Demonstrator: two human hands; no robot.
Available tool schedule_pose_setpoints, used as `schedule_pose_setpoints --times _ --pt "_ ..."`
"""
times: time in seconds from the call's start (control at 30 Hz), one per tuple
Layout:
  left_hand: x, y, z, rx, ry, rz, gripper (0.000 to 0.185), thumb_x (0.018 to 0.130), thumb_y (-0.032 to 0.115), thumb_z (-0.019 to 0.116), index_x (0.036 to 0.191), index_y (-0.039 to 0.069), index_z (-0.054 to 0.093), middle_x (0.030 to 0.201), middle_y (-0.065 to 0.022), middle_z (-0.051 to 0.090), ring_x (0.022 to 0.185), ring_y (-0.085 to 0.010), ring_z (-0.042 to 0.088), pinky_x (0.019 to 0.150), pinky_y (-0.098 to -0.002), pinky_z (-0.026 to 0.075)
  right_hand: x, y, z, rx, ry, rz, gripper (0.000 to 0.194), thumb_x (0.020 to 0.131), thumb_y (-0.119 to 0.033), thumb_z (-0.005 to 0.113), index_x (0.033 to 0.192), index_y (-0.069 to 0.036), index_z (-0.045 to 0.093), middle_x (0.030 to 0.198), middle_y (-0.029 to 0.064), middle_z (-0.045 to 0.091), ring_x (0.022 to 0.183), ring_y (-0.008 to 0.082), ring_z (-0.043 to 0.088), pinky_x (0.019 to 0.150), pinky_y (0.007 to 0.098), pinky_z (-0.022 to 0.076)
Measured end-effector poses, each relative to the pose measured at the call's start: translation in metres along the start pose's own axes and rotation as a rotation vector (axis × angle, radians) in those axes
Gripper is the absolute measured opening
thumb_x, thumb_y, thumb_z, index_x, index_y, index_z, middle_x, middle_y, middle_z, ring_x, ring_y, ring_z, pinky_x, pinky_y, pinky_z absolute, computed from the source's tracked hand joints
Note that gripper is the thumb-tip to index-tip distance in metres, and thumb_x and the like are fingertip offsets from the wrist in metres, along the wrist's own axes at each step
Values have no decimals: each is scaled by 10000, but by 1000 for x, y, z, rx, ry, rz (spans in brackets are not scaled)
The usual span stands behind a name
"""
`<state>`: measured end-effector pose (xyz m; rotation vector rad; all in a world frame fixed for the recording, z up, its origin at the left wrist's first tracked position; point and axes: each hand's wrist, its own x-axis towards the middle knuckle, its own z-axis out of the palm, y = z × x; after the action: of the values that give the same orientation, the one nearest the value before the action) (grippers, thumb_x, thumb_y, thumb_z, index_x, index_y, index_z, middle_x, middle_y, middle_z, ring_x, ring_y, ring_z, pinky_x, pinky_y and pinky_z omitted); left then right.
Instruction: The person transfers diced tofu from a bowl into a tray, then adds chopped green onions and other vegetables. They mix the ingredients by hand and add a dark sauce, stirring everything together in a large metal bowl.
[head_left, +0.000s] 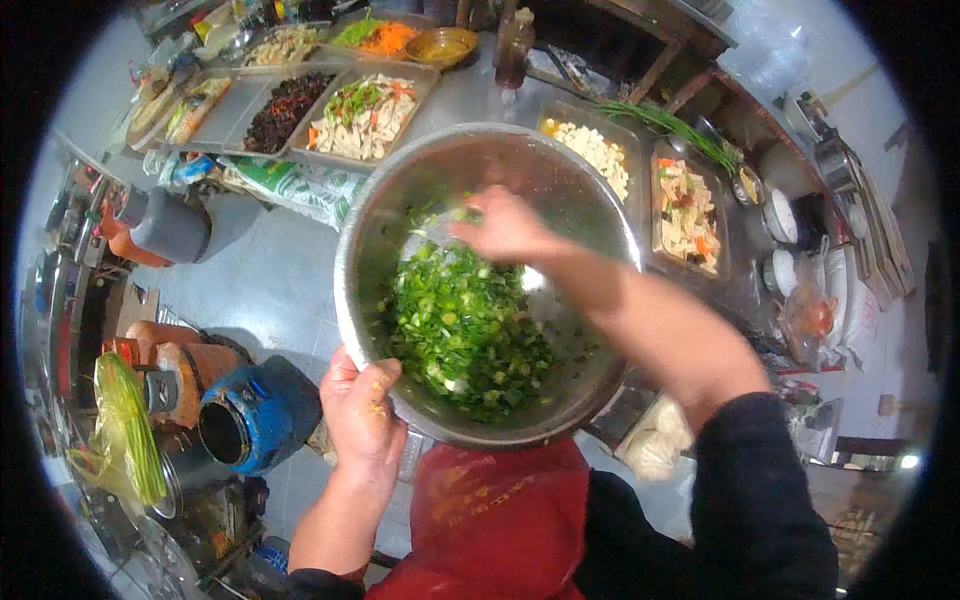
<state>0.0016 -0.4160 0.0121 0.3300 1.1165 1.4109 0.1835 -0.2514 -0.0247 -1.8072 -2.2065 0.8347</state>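
Note:
A large stainless steel bowl (600, 360) is in front of my red apron (495, 517). Chopped green scallions (465, 322) are heaped in it, mostly toward its lower left side, with bits stuck to the wall. My left hand (365, 397) grips the rim at the lower left, thumb over the edge; yellowish crumbs cling to that thumb. Reaching in from the right, my right hand (502, 225) is inside the bowl above the far edge of the heap. Motion blurs it, and green bits show by its curled fingers; whether it holds any is unclear.
Beyond the bowl, a metal counter (465, 90) bears trays of cut food, including shredded mushroom-like pieces (364, 120) and white cubes (592, 150). A tray of tofu-skin strips (686, 217) sits to the right. On the left floor stand a blue barrel (259, 412) and a grey bucket (172, 225).

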Motion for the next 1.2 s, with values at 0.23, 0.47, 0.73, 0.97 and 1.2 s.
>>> schedule_pose_setpoints --times 0.23,0.47,0.73,0.97,1.2 --pt "1 13 -1 -9 -44 5 267 766 -95 535 1002 -10 629 896 -68 667 761 -145 612 730 -285 496 -13 -24 -16 52 -694 -1003 247 904 -246 564 929 -31 684 936 211 676 917 302 670 829 408 513" --pt "10 26 43 78 -70 119 319 743 -73 538 1041 -6 633 922 -74 672 804 -161 627 747 -280 497 -16 -47 -27 -75 -852 -840 186 811 -143 569 830 0 687 773 197 668 720 331 651 663 441 502" --pt "48 24 112 164 49 250 397 729 -43 501 1116 -30 590 977 -88 649 830 -194 627 752 -315 517 65 68 -86 -14 -477 -487 301 933 -317 593 1052 -51 669 931 211 677 913 297 669 822 463 526" --pt "75 14 215 570 7 466 369 855 193 520 1164 0 579 1013 -69 621 891 -188 605 763 -331 499 139 82 -145 25 168 -493 299 834 -285 613 866 1 693 1020 219 637 915 339 632 782 470 528" --pt "77 24 273 392 301 306 302 877 73 533 1156 -39 571 991 -124 624 836 -247 606 728 -372 503 154 99 -197 60 -791 -1044 308 841 -259 624 992 -4 711 878 188 713 887 316 664 790 434 507"
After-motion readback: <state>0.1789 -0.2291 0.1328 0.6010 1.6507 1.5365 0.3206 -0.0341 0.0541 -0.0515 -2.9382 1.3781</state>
